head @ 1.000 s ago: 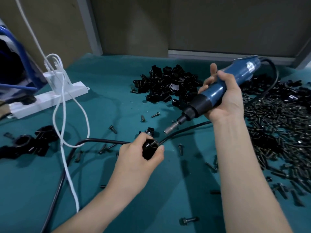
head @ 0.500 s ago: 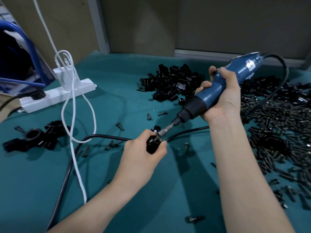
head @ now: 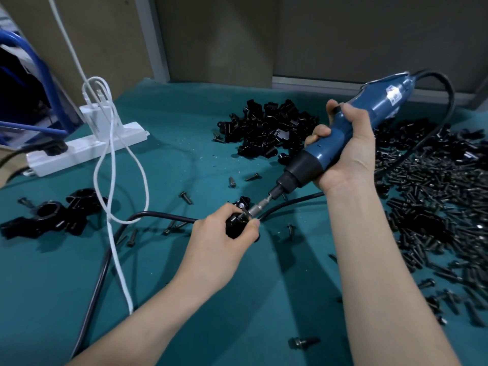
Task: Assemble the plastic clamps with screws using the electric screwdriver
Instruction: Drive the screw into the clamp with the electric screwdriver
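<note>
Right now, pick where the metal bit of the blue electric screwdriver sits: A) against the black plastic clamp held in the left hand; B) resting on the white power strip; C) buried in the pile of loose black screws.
A: the right hand grips the blue electric screwdriver, whose metal bit meets the black plastic clamp held in the left hand.

Dim, soft overhead light, faint shadows, wide-angle bowing and slight softness at edges.

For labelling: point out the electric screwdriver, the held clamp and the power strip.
electric screwdriver (head: 323, 151), head view, blue handle.
held clamp (head: 235, 225), head view, black body.
power strip (head: 79, 153), head view, white top.
</note>
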`<action>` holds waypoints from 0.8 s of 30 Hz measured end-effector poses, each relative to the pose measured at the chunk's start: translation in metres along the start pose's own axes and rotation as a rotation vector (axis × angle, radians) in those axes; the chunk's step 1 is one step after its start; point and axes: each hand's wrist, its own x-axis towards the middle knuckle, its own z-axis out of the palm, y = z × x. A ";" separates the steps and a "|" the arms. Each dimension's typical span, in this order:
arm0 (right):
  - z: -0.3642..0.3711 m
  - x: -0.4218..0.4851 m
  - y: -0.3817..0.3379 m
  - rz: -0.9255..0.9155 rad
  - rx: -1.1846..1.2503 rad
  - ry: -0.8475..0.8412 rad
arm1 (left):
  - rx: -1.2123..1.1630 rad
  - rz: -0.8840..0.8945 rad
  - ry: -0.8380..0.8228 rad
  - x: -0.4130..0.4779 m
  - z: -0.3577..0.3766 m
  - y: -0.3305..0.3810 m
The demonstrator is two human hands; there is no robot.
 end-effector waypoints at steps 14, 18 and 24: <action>0.001 -0.001 0.003 0.016 0.047 0.023 | -0.031 -0.066 -0.031 -0.001 -0.001 0.001; -0.001 -0.001 0.003 0.020 0.047 0.033 | -0.055 -0.099 -0.086 0.000 -0.003 0.000; 0.001 -0.003 0.003 0.008 0.072 -0.045 | -0.065 -0.079 -0.119 0.000 -0.004 0.003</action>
